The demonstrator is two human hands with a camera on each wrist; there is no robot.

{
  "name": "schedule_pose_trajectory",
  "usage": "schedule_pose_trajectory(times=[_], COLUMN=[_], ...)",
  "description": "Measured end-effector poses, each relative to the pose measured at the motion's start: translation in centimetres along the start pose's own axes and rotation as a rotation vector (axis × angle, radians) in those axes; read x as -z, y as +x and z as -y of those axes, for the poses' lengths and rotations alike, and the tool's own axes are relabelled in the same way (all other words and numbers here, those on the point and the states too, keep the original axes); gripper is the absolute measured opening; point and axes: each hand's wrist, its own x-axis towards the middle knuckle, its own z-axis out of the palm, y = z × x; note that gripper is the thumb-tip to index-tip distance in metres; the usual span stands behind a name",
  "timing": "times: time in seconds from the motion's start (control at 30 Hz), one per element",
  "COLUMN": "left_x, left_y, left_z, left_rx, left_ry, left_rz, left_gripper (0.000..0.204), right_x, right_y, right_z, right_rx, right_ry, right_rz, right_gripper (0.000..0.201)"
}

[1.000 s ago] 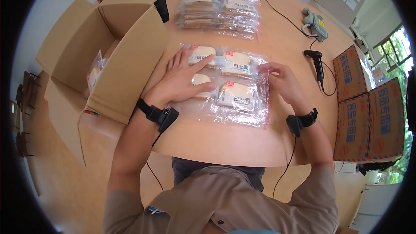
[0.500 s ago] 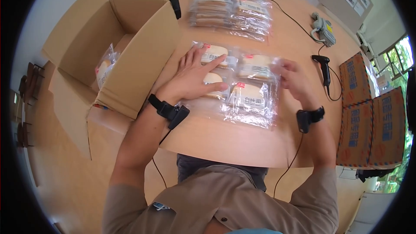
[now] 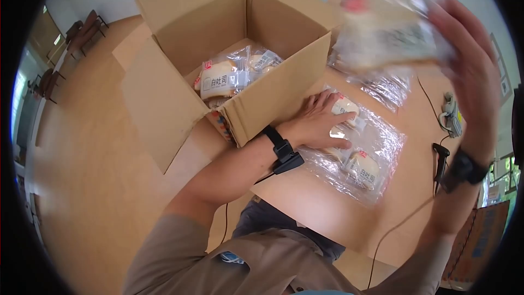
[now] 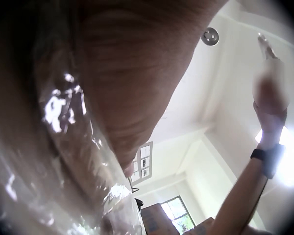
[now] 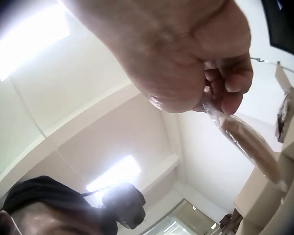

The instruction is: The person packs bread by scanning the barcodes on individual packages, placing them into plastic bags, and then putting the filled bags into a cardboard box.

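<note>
My right hand (image 3: 466, 49) is raised over the table, pinching the edge of a clear bag of sliced white bread (image 3: 390, 27), blurred in the head view. In the right wrist view, the thumb and curled fingers grip the end of this bag (image 5: 250, 147). With fingers spread, my left hand (image 3: 316, 123) rests on a clear plastic outer wrap (image 3: 382, 134) holding several bread bags. One labelled bread bag (image 3: 363, 169) lies at its near right, another (image 3: 346, 109) by my fingertips. Glossy plastic (image 4: 88, 161) lies close to my left palm.
An open cardboard box (image 3: 284, 98) stands left of the wrap, with several bread bags (image 3: 221, 79) inside. More wrapped bread (image 3: 390, 90) lies behind, partly hidden. A barcode scanner (image 3: 441, 161), a grey device (image 3: 452, 112) and printed cartons (image 3: 480, 240) are on the right.
My right hand has lifted the far-right bread bag out of the wrap, up and away from the table. My left hand stays on the wrap. The head view has swung left toward the box.
</note>
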Motion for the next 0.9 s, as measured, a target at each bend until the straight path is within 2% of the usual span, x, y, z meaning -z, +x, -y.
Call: schedule_pose_trajectory(times=[0.03,0.07,0.1,0.13,0.17,0.2,0.23,0.3,0.33,0.4,0.43,0.5,0.53,0.6,0.67,0.7,0.77,0.8,0.83,0.9], left_x=[-0.1,-0.3,-0.3,0.0,-0.4,-1.1,-1.5,-2.0,-1.8,-1.2,-1.1,-1.0,-1.0,-0.9,-0.8,-0.7,0.6,-0.2,-0.3,0.2], left_y=[0.1,0.2,0.2,0.0,0.2,0.5,0.7,0.9,0.8,0.5,0.3,-0.1,-0.2,-0.5,-0.7,-0.8,-1.2,0.3,0.6,0.6], left_z=[0.1,0.3,0.3,0.0,0.6,1.4,1.7,2.0,1.8,0.8,0.6,0.3,0.3,0.3,0.5,0.6,0.0,0.0,-0.3,-0.5], left_rx=[-0.006,-0.008,-0.009,0.015,0.011,0.009,0.005,-0.08,-0.081,-0.027,-0.027,0.004,0.015,0.009,-0.026,-0.042,-0.08,-0.019,-0.004,0.007], left_ry=[0.004,-0.005,-0.011,0.015,-0.077,-0.17,-0.168,-0.325,-0.327,-0.327,-0.333,-0.274,-0.247,-0.219,-0.234,-0.246,-0.151,0.075,0.075,0.072], left_rz=[0.0,0.0,0.0,0.003,0.048,0.094,0.098,0.034,0.036,0.015,0.019,-0.08,-0.125,-0.204,-0.262,-0.292,-0.103,-0.01,0.007,0.021], left_gripper=[0.086,0.088,0.09,0.085,0.083,0.08,0.08,0.074,0.074,0.076,0.076,0.077,0.077,0.078,0.078,0.079,0.079,0.077,0.08,0.083], right_x=[-3.7,-6.4,-10.0,-13.0,-15.6,-18.5,-19.6,-22.8,-24.0,-25.7,-26.2,-26.7,-26.7,-25.1,-22.6,-20.0,-14.5,-11.2,-7.5,-1.8], right_y=[1.4,3.4,4.8,5.9,6.5,7.6,6.6,7.2,7.1,6.6,6.4,5.8,5.8,5.7,5.2,4.4,2.4,1.6,0.7,-1.5], right_z=[0.4,-0.1,-1.2,-1.7,-1.8,-3.3,-2.4,-4.6,-5.5,-6.3,-6.7,-7.0,-7.1,-7.3,-7.1,-6.5,-4.8,-5.3,-5.7,-9.3], right_rx=[0.082,0.134,0.25,0.251,0.151,0.172,0.133,0.087,0.084,0.225,0.217,0.2,0.185,0.321,0.41,0.361,0.307,0.31,0.321,0.082], right_ry=[-0.061,0.01,-0.036,-0.021,-0.126,-0.175,-0.196,-0.227,-0.227,-0.535,-0.535,-0.671,-0.673,-0.528,-0.5,-0.538,-0.318,-0.317,-0.308,-0.071], right_rz=[0.087,0.347,0.415,0.489,0.608,0.633,0.638,0.772,0.771,0.811,0.813,0.683,0.682,0.554,0.402,0.388,0.283,0.279,0.278,0.305], right_gripper=[0.043,0.03,0.026,0.023,0.024,0.021,0.02,0.02,0.02,0.023,0.023,0.028,0.028,0.031,0.034,0.034,0.034,0.036,0.037,0.034])
